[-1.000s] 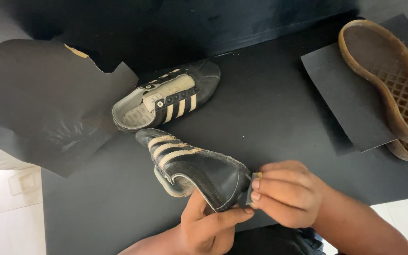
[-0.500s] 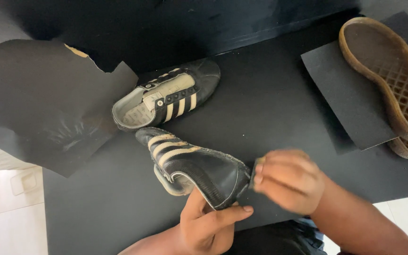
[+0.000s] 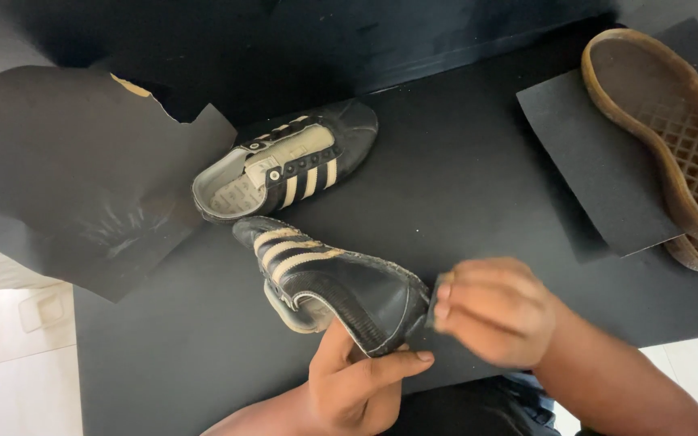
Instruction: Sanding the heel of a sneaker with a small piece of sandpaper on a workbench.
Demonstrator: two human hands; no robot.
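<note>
Sanding the heel of the near shoe (image 3: 341, 278) looks like the step in hand. Left hand (image 3: 357, 383) grips that shoe from below, thumb across its heel edge, holding it tilted over the black table (image 3: 462, 178). Right hand (image 3: 498, 311) is closed on a small dark pad (image 3: 432, 300) pressed to the heel. Judgement: next stroke needs a steady brace. Second shoe (image 3: 288, 161) lies open just beyond, nothing visible inside it. Sole-up shoes (image 3: 672, 137) rest on a dark sheet (image 3: 591, 161).
</note>
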